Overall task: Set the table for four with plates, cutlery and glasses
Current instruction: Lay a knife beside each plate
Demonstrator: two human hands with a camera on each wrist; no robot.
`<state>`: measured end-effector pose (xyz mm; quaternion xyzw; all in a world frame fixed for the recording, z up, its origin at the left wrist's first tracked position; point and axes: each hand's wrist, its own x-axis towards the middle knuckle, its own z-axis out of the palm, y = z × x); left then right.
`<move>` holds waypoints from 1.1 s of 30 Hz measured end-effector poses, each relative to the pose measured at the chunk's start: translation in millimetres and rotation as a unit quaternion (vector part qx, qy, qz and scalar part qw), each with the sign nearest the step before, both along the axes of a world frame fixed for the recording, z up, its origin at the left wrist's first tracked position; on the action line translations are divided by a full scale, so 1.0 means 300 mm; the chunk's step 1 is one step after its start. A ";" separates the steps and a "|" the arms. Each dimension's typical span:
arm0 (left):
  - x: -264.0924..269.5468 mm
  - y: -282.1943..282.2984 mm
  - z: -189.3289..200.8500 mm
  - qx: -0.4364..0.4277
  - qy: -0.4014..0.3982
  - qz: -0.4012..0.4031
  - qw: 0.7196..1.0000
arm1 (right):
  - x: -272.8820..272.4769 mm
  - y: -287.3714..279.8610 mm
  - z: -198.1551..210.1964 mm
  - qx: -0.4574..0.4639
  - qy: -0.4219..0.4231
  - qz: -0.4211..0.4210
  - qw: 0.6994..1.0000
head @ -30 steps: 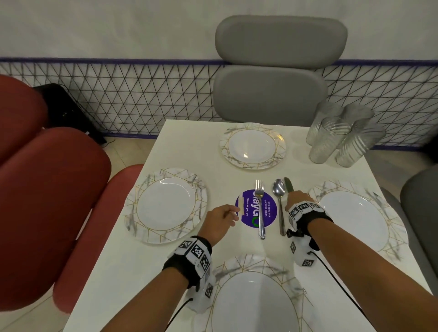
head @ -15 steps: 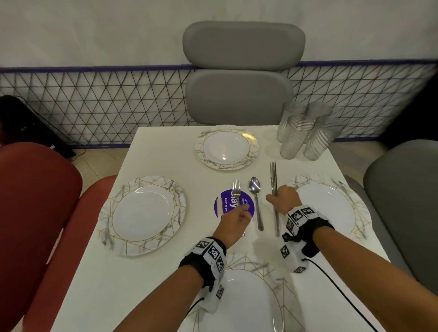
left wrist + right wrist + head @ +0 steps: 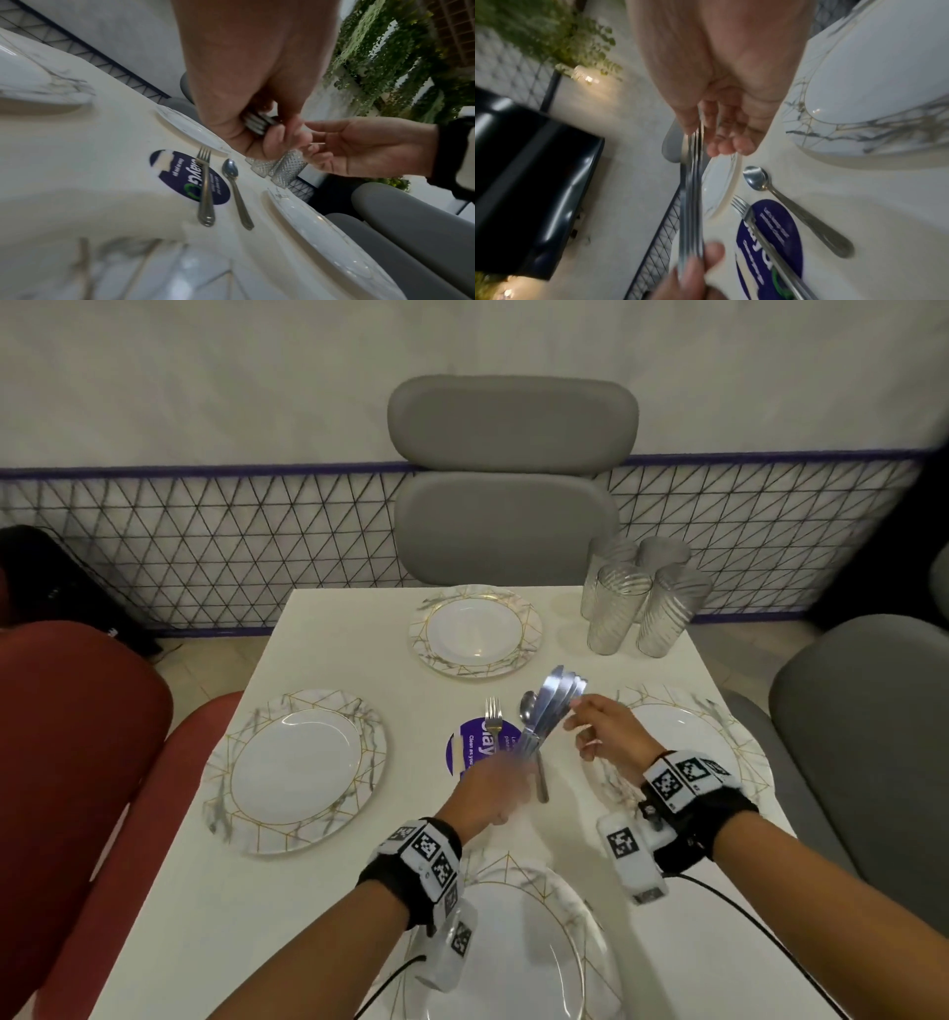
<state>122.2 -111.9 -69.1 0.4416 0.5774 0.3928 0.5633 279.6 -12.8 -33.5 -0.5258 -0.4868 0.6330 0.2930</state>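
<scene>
Several knives (image 3: 557, 695) fan out above the table's middle. My left hand (image 3: 490, 791) grips their handles (image 3: 254, 123). My right hand (image 3: 575, 713) pinches the blade end of the outermost knife between thumb and forefinger, its other fingers loosely curled. In the right wrist view the knives (image 3: 693, 203) run from my right hand (image 3: 706, 130) down to my left hand (image 3: 695, 270). A fork (image 3: 493, 716) and a spoon (image 3: 529, 706) lie side by side by a purple sticker (image 3: 470, 747). Marble-rimmed plates sit at the far side (image 3: 475, 631), left (image 3: 295, 767), right (image 3: 688, 737) and near edge (image 3: 518, 952).
Several ribbed glasses (image 3: 637, 603) stand clustered at the white table's (image 3: 349, 660) far right corner. A grey chair (image 3: 508, 505) stands beyond the table, another grey chair (image 3: 868, 742) on the right, a red chair (image 3: 77, 752) on the left. A wire-mesh fence (image 3: 231, 546) runs behind.
My right hand has lifted the knives off the table. My left hand left the fork and took hold of the knife handles, and the blades have fanned out.
</scene>
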 end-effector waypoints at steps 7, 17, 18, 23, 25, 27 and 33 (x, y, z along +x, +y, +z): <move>-0.081 -0.068 0.016 -0.016 0.002 0.002 1.000 | -0.010 0.100 0.056 -0.008 0.040 0.073 0.997; -0.326 -0.149 0.025 -0.013 0.001 0.146 0.989 | -0.049 0.126 0.125 -0.068 -0.105 0.300 0.946; -0.352 -0.135 0.030 -0.006 0.002 0.162 0.987 | -0.063 0.120 0.128 -0.081 -0.125 0.329 0.933; -0.493 -0.088 0.056 0.024 -0.007 0.273 0.962 | -0.168 0.124 0.090 -0.094 -0.075 0.260 0.958; -0.558 -0.096 0.054 0.035 -0.002 0.319 0.947 | -0.222 0.117 0.037 -0.103 -0.067 0.178 0.976; -0.624 -0.110 0.041 0.045 -0.005 0.349 0.936 | -0.286 0.095 -0.028 -0.111 -0.051 0.125 0.985; -0.756 -0.169 0.018 0.060 -0.005 0.366 0.929 | -0.495 0.011 -0.182 -0.145 -0.051 0.009 0.988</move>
